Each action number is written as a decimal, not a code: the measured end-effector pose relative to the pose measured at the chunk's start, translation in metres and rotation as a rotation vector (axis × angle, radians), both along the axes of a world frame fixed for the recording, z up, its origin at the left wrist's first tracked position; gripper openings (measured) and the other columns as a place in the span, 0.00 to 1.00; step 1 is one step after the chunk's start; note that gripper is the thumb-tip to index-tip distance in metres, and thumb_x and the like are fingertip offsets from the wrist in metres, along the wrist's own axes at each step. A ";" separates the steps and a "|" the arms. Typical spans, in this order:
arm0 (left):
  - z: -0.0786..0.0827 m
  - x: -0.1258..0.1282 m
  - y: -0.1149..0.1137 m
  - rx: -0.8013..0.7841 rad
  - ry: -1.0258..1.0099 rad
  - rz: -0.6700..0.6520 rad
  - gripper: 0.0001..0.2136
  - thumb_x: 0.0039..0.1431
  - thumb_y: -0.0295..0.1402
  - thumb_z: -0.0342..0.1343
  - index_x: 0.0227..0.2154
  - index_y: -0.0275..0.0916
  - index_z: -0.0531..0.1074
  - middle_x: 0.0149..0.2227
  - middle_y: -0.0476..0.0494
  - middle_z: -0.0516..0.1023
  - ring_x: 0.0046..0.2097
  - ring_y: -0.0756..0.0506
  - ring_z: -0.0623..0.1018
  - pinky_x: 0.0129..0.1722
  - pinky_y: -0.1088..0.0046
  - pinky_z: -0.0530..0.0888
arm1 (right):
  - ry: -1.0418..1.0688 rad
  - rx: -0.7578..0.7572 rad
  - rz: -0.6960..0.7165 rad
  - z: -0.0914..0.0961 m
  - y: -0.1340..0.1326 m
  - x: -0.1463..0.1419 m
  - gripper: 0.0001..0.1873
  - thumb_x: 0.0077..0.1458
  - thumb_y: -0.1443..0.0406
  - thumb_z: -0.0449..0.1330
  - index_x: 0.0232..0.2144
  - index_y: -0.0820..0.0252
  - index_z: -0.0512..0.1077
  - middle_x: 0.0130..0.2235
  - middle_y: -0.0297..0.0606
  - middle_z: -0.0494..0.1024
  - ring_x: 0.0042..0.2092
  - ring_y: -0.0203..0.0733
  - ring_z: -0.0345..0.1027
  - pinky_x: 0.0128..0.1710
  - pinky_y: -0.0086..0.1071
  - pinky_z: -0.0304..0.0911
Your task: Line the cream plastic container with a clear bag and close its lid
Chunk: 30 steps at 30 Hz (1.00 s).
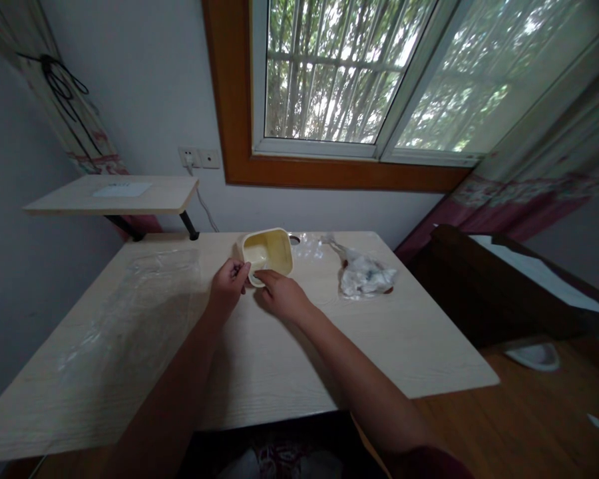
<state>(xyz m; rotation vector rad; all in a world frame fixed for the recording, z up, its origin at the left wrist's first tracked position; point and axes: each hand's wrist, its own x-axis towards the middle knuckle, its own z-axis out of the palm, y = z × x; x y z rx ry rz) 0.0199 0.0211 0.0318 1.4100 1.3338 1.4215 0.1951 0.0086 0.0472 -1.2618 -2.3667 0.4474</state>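
Our left hand (228, 287) and right hand (281, 296) are close together, both clamped on the near corner of a cream plastic tub (269, 253), held near the desk's (279, 372) far edge; a crumpled plastic bag (364, 276) lies to its right; a clear plastic sheet (140, 299) lies along the left edge.

From here I see both bare forearms reaching up the feed, my left forearm (177, 372) rising from the lower left and my right forearm (359, 379) slanting in from the lower right, a dark sleeve (424, 464) at its far end. My left hand (228, 287) stands knuckles-up, its fingers (239, 269) curled inward. My right hand (282, 296) lies flatter, fingers (264, 277) stretched toward the left hand (the two sit just beside each other).
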 end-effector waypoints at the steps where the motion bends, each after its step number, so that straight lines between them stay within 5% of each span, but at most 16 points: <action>1: -0.002 -0.002 0.002 0.003 -0.002 0.003 0.14 0.59 0.47 0.58 0.31 0.41 0.67 0.20 0.55 0.70 0.18 0.53 0.67 0.18 0.79 0.63 | -0.003 0.001 0.004 -0.002 0.003 -0.002 0.29 0.59 0.70 0.53 0.62 0.62 0.67 0.63 0.45 0.72 0.61 0.44 0.69 0.62 0.35 0.62; 15: -0.006 -0.004 0.006 0.020 0.081 0.036 0.14 0.58 0.48 0.58 0.30 0.41 0.69 0.20 0.55 0.66 0.22 0.51 0.67 0.22 0.77 0.62 | -0.372 -0.037 -0.215 0.012 0.004 0.012 0.29 0.62 0.67 0.50 0.65 0.58 0.63 0.68 0.47 0.65 0.55 0.54 0.75 0.51 0.46 0.72; 24: -0.011 -0.003 0.008 0.023 0.122 0.002 0.14 0.60 0.48 0.57 0.32 0.41 0.69 0.22 0.53 0.70 0.25 0.49 0.70 0.26 0.76 0.66 | -0.172 -0.044 0.019 0.013 -0.008 -0.001 0.34 0.59 0.66 0.54 0.68 0.62 0.59 0.67 0.46 0.68 0.61 0.50 0.71 0.59 0.38 0.67; 30: -0.007 -0.002 0.005 0.011 0.106 0.021 0.14 0.58 0.48 0.58 0.31 0.41 0.70 0.21 0.53 0.69 0.26 0.49 0.70 0.26 0.76 0.65 | -0.308 -0.083 -0.140 0.020 -0.006 0.007 0.34 0.59 0.66 0.54 0.68 0.58 0.60 0.69 0.45 0.63 0.57 0.52 0.74 0.55 0.43 0.70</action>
